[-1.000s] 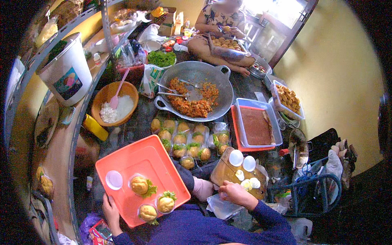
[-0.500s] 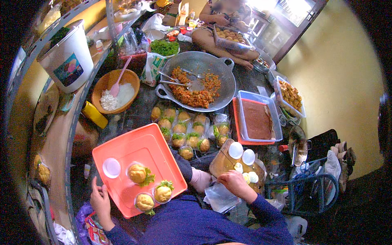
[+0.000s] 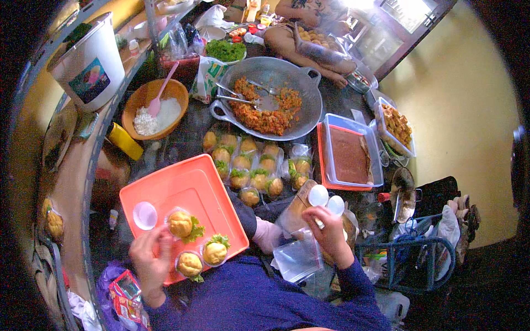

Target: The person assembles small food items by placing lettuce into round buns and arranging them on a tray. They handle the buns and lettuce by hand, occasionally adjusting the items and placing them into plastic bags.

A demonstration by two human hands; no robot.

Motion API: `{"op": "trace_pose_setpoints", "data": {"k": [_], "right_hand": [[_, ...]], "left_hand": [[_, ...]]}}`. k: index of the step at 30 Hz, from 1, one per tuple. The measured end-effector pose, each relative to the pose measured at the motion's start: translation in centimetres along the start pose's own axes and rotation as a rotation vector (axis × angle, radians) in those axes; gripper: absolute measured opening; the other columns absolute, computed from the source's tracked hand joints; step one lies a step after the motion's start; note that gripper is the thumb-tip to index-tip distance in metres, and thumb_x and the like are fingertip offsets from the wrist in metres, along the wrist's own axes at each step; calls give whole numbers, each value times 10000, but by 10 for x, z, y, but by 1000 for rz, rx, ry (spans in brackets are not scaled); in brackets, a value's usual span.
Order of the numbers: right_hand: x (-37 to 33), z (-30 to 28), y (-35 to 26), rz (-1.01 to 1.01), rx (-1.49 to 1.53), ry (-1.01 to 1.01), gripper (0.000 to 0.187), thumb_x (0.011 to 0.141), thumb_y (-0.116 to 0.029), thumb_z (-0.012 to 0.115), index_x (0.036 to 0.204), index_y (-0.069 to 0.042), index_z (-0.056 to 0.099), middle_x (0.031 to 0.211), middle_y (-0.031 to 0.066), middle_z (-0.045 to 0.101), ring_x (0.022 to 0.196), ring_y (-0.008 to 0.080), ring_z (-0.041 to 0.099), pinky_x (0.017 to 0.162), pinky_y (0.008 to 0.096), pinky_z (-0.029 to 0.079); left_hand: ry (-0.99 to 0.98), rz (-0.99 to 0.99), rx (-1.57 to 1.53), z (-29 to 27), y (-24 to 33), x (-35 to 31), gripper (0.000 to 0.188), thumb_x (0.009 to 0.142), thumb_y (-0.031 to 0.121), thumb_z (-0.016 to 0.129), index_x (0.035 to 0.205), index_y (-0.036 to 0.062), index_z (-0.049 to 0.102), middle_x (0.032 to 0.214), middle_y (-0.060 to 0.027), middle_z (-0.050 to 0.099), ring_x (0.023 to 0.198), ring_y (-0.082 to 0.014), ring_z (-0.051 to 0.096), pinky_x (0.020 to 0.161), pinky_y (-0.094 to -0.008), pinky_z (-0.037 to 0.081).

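On my lap tilts an orange plastic lid [image 3: 190,165] used as a tray. It carries an empty white paper cup [image 3: 144,215] and filled buns with lettuce in paper cups: one bun [image 3: 180,224] in the middle, another bun [image 3: 215,252] and a third bun [image 3: 190,265] near its lower edge. My left hand [image 3: 150,259] hovers over the lid's left side, its slightly blurred fingers apart and close to the middle bun. My right hand [image 3: 330,236] pinches a small pale piece of boiled egg [image 3: 319,224] above the wooden cutting board [image 3: 301,201], beside white paper cups [image 3: 318,196].
Wrapped buns [image 3: 241,161] stand in rows beyond the lid. Behind them sits a large pan [image 3: 306,105] with orange filling. A clear box [image 3: 353,154] of brown cake lies to its right, a wooden bowl [image 3: 131,113] to its left. Another person [image 3: 284,41] sits at the back.
My left hand has left the lid's outer edge and come in over it toward the middle bun. My right hand has lifted a piece of egg off the board. The view has shifted slightly.
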State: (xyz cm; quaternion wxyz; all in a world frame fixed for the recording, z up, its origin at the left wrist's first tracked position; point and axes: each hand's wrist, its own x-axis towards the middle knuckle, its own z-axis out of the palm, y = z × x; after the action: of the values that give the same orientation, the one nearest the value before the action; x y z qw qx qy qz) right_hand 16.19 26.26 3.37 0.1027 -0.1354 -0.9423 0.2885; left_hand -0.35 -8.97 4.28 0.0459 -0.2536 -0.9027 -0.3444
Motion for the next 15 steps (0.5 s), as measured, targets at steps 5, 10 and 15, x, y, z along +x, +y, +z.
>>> {"op": "trace_pose_setpoints", "data": {"k": [5, 10, 15], "right_hand": [[14, 2, -41, -119, 285, -15, 74, 793, -19, 677, 867, -16, 663, 789, 101, 663, 728, 193, 660, 643, 299, 506], [19, 19, -63, -152, 471, -102, 114, 784, -102, 719, 883, -64, 676, 770, 85, 643, 673, 216, 648, 580, 318, 490], [5, 25, -48, 266, 707, -304, 156, 803, -94, 731, 932, -20, 682, 857, 51, 690, 774, 98, 639, 730, 250, 519]], "left_hand": [[-171, 331, -351, 67, 59, 20, 446, 839, 293, 684, 1175, 21, 577, 1133, -185, 601, 1052, -285, 595, 838, -373, 500], [-582, 98, -784, 92, 66, 17, 269, 841, 239, 698, 1000, 34, 625, 845, -109, 646, 778, -193, 635, 667, -307, 496], [-508, 51, -822, 88, 50, 12, 168, 843, 184, 705, 820, 41, 620, 671, -44, 612, 602, -112, 586, 543, -266, 449]]}}
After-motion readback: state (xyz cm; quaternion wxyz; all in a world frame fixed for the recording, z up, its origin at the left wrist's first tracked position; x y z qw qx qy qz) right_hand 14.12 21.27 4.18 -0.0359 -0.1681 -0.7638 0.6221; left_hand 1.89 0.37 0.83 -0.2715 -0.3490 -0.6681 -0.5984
